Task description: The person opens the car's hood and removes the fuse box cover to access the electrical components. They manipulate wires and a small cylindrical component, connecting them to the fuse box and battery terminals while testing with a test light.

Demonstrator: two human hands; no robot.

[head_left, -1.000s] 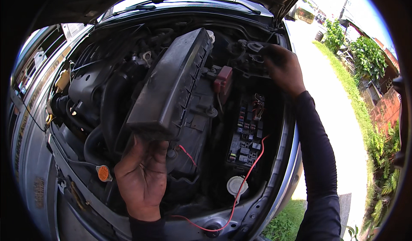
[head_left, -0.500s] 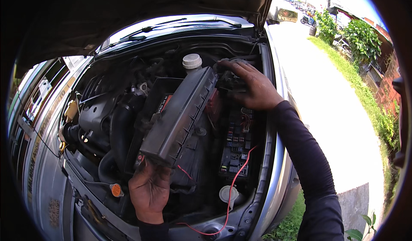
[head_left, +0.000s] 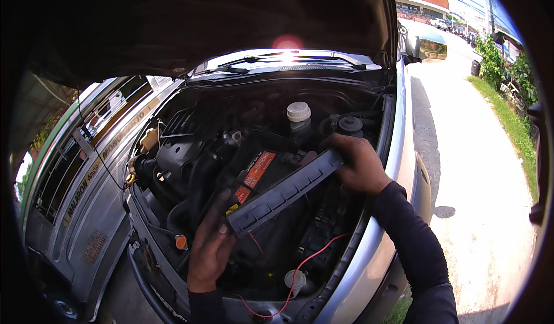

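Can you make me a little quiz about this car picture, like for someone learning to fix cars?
1. Fill in: the long black plastic cover is held by ___ hands.
2. True or false: the thin red wire is wrapped around the right hand.
3. In the picture, what small round thing is just left of the left hand?

Key:
1. Two.
2. False; the thin red wire lies apart from the right hand.
3. A round orange cap.

Long dark sleeves [head_left: 412, 231], close-fitting, wrist-length, fabric finely wrinkled.
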